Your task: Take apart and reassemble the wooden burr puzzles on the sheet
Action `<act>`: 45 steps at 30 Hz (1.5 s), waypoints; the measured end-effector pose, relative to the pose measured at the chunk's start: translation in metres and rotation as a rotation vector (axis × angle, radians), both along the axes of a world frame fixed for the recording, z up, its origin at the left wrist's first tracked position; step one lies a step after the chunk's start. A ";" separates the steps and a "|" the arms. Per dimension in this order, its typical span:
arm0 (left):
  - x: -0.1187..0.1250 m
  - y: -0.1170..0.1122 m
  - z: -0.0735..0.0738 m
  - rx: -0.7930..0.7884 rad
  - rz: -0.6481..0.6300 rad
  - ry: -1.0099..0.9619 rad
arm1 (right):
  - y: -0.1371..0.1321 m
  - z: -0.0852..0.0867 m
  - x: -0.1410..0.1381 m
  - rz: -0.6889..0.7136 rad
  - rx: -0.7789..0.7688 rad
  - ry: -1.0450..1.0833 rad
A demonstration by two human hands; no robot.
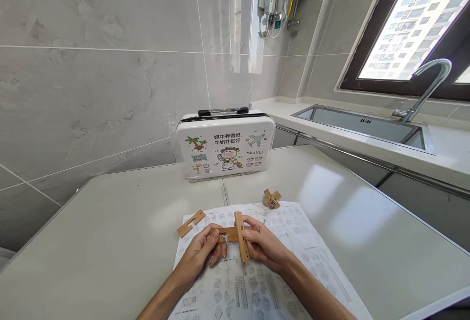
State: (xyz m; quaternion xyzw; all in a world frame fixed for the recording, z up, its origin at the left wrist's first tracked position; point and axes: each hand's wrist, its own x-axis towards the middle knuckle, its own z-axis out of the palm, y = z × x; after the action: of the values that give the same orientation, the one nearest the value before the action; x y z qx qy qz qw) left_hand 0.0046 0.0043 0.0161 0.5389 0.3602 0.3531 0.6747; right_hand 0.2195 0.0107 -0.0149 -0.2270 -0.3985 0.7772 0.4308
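Note:
Two wooden puzzle pieces are crossed between my hands, above a printed sheet. My left hand pinches the left end of the lying piece, which has a notch cut in it. On the other side, my right hand has its fingers closed on the upright piece that crosses it near the right end. How the two fit at the crossing is partly hidden by my fingers. A third notched wooden piece lies up and to the left of my left hand, partly on the sheet's edge.
Printed instruction sheet with small diagrams lies on the white table. A small star-shaped wooden puzzle sits at its top edge. Behind stands a white case with cartoon prints. At the right are a sink and a faucet.

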 end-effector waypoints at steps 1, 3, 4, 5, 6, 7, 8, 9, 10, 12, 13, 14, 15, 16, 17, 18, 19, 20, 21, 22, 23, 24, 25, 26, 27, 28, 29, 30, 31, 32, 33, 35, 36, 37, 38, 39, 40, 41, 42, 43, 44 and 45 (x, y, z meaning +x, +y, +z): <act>0.000 0.000 0.000 -0.001 0.000 0.000 | 0.000 0.001 0.000 0.004 0.005 0.007; 0.000 0.000 -0.001 -0.001 0.005 -0.007 | -0.001 0.003 -0.001 0.005 0.014 0.016; 0.000 0.001 -0.001 0.000 0.010 -0.013 | -0.002 0.004 -0.001 0.002 0.019 0.017; 0.000 0.001 -0.001 0.003 0.014 -0.020 | -0.002 0.005 -0.001 -0.002 0.023 0.017; -0.001 0.001 -0.002 0.006 0.016 -0.025 | -0.002 0.006 -0.001 -0.006 0.025 0.017; -0.001 0.001 -0.002 0.009 0.015 -0.027 | -0.003 0.006 0.000 -0.009 0.022 0.018; -0.001 0.002 -0.003 0.011 0.013 -0.025 | -0.002 0.006 0.000 -0.011 0.014 0.021; -0.001 0.002 -0.003 0.013 0.009 -0.021 | -0.002 0.005 0.001 -0.012 0.002 0.024; -0.001 0.002 -0.004 0.016 0.003 -0.016 | -0.002 0.004 0.001 -0.012 -0.010 0.027; -0.002 0.002 -0.006 0.018 -0.011 -0.007 | 0.000 0.002 0.003 -0.001 -0.027 0.038; -0.002 0.003 -0.006 0.020 -0.020 -0.004 | 0.000 0.000 0.003 0.008 -0.031 0.046; -0.002 0.003 -0.007 0.022 -0.029 -0.002 | 0.001 0.000 0.004 0.015 -0.032 0.055; -0.003 0.003 -0.007 0.024 -0.037 0.003 | 0.001 -0.001 0.004 0.018 -0.031 0.060; -0.003 0.003 -0.007 0.026 -0.040 0.008 | 0.001 -0.001 0.004 0.016 -0.028 0.062; -0.003 0.003 -0.007 0.030 -0.040 0.014 | 0.001 0.000 0.004 0.011 -0.020 0.060; -0.003 0.003 -0.007 0.034 -0.036 0.020 | 0.001 0.000 0.003 0.006 -0.008 0.057; -0.004 0.003 -0.006 0.040 -0.029 0.024 | 0.000 0.001 0.003 0.000 0.005 0.058; -0.003 0.003 -0.006 0.046 -0.021 0.027 | 0.000 0.002 0.002 -0.006 0.014 0.062; -0.003 0.003 -0.005 0.053 -0.015 0.029 | -0.001 0.002 0.002 -0.009 0.019 0.071; -0.003 0.003 -0.005 0.059 -0.013 0.032 | -0.001 0.002 0.002 -0.010 0.019 0.082; -0.003 0.003 -0.005 0.062 -0.014 0.036 | -0.001 0.002 0.002 -0.008 0.016 0.090; -0.002 0.003 -0.005 0.064 -0.016 0.040 | -0.001 0.001 0.002 -0.001 0.008 0.096; -0.002 0.003 -0.006 0.066 -0.021 0.044 | 0.000 0.000 0.003 0.010 0.001 0.101; -0.002 0.002 -0.006 0.069 -0.026 0.047 | 0.001 -0.001 0.004 0.022 -0.007 0.106; -0.001 0.002 -0.007 0.073 -0.030 0.049 | 0.001 -0.002 0.005 0.035 -0.012 0.112; -0.001 0.002 -0.008 0.078 -0.036 0.050 | 0.002 -0.003 0.006 0.045 -0.017 0.115; -0.001 0.001 -0.008 0.084 -0.045 0.054 | 0.003 -0.004 0.007 0.052 -0.019 0.117; -0.001 0.001 -0.009 0.090 -0.054 0.058 | 0.003 -0.005 0.007 0.053 -0.019 0.116; -0.001 0.000 -0.009 0.095 -0.064 0.063 | 0.003 -0.006 0.008 0.050 -0.019 0.112; -0.001 0.000 -0.009 0.100 -0.070 0.068 | 0.003 -0.006 0.008 0.043 -0.020 0.106; -0.001 0.000 -0.009 0.105 -0.073 0.072 | 0.002 -0.005 0.008 0.033 -0.024 0.100; 0.000 0.000 -0.007 0.116 -0.066 0.078 | 0.001 -0.003 0.007 0.011 -0.032 0.090; 0.000 0.000 -0.007 0.121 -0.058 0.080 | 0.000 -0.002 0.006 0.002 -0.034 0.088; 0.000 0.000 -0.006 0.125 -0.051 0.083 | 0.000 -0.001 0.006 -0.006 -0.035 0.087; 0.000 0.001 -0.006 0.128 -0.045 0.086 | 0.000 0.000 0.006 -0.013 -0.036 0.088; 0.000 0.001 -0.006 0.130 -0.042 0.087 | -0.001 0.000 0.006 -0.016 -0.037 0.091; 0.000 0.001 -0.006 0.131 -0.040 0.088 | 0.000 0.000 0.006 -0.014 -0.039 0.094; 0.000 0.001 -0.006 0.131 -0.040 0.088 | 0.000 -0.001 0.006 -0.008 -0.042 0.098; 0.000 0.001 -0.006 0.131 -0.042 0.090 | 0.000 -0.001 0.006 0.000 -0.044 0.102; -0.001 0.001 -0.007 0.131 -0.047 0.092 | 0.000 -0.002 0.007 0.010 -0.045 0.105; -0.001 0.001 -0.008 0.131 -0.056 0.094 | 0.001 -0.002 0.007 0.018 -0.046 0.108; -0.001 0.001 -0.008 0.130 -0.067 0.096 | 0.001 -0.003 0.008 0.017 -0.046 0.112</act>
State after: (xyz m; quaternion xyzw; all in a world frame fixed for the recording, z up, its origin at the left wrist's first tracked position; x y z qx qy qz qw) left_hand 0.0032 0.0049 0.0076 0.6097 0.3503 0.3269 0.6314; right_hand 0.2270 0.0119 -0.0176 -0.1897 -0.3577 0.8012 0.4406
